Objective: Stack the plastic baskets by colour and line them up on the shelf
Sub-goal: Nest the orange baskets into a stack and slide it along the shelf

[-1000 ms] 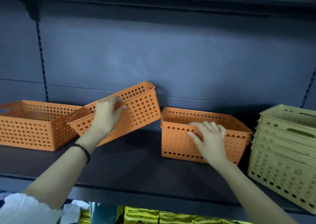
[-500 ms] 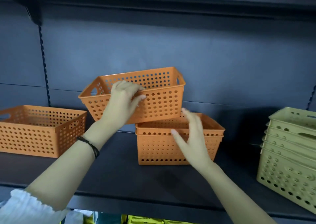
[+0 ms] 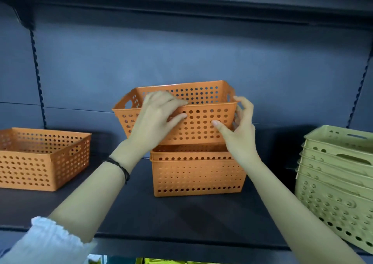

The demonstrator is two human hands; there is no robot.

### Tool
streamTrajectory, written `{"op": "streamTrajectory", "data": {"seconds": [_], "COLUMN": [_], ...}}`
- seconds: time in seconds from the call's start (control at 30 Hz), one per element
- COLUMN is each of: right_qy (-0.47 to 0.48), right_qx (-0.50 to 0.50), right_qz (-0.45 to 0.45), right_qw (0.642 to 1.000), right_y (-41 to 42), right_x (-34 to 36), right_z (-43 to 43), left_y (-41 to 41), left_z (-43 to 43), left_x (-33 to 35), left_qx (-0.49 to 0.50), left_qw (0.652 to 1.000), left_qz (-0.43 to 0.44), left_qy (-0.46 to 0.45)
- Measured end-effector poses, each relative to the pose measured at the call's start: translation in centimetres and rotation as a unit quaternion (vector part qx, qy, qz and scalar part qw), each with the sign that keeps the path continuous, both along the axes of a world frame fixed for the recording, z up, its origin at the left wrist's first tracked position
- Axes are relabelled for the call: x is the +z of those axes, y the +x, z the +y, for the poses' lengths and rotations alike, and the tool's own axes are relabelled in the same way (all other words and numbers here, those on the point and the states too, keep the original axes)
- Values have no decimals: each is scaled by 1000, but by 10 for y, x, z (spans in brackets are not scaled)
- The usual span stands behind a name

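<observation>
The left hand (image 3: 155, 120) grips the raised orange basket (image 3: 201, 120); the right hand (image 3: 238, 128) cups its 3 o'clock corner, fingers spread. Level it, then lower straight into the orange stack (image 3: 196, 173).

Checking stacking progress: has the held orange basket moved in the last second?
Yes. The held orange basket moved rightward and up, from beside the left basket to above the orange stack.

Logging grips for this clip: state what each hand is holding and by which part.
The left hand grips the raised orange basket by its front rim, fingers hooked over it. The right hand steadies the same basket at its right front corner.
</observation>
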State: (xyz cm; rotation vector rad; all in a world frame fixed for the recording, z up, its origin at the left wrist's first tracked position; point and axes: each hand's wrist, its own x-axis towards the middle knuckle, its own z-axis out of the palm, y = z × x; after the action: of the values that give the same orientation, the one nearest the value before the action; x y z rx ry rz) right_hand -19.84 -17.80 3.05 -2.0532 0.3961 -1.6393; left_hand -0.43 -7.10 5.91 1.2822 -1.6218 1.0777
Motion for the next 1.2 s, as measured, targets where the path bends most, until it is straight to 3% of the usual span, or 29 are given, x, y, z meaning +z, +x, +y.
{"op": "streamTrajectory", "data": {"seconds": [0.07, 0.17, 0.23, 0.33, 0.4, 0.67, 0.87, 1.03, 1.2], "right_qy": [7, 34, 64, 96, 101, 158, 212, 210, 185], "right_qx": [-13, -13, 15, 27, 33, 57, 59, 76, 70], "right_qz": [-22, -67, -84, -54, -25, 61, 21, 6, 14], "right_qw": [1000, 997, 994, 994, 994, 984, 975, 975, 980], "right_y": [-8, -25, -38, -48, -50, -53, -42, -19, 4], "right_x": [3, 4, 0, -7, -13, -37, -80, -89, -89], "right_z": [-7, -22, -35, -49, -51, -63, -53, -41, -30], "left_y": [6, 15, 21, 19, 13, 7, 0, 3, 32], "left_z": [3, 8, 7, 4, 0, -1, -3, 2, 26], "left_x": [-9, -30, -42, -52, -58, -85, -107, -117, -116], "left_qx": [41, 42, -18, -156, -201, -126, -119, -158, -137], "left_qw": [994, 942, 898, 832, 814, 818, 808, 773, 791], "left_qz": [64, 314, 437, 527, 532, 543, 564, 609, 590], "left_qy": [-74, -111, -44, 74, 118, 141, 119, 83, 85]}}
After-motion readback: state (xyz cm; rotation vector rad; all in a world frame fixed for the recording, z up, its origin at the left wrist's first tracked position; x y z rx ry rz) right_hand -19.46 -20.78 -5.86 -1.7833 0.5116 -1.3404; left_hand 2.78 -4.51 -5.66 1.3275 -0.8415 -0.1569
